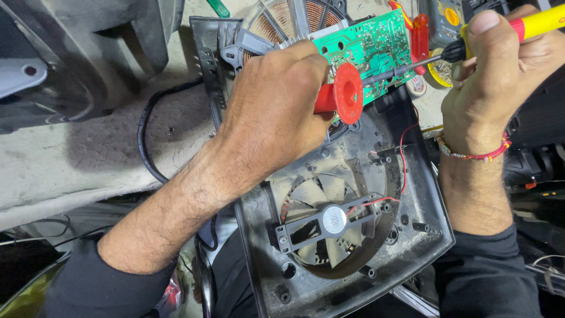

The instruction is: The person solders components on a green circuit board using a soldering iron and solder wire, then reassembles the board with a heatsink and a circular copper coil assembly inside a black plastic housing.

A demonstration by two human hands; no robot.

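Green circuit board (362,44), red spool-like tool (344,94), yellow-handled iron (538,23), perhaps copper-coloured coil (294,17).

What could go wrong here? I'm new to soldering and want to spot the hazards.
The soldering iron in the right hand works close to thin red wires; it might scorch them. The left hand, gripping a red tool, sits near the tip and could be burned. The green circuit board seems loosely propped and may shift.
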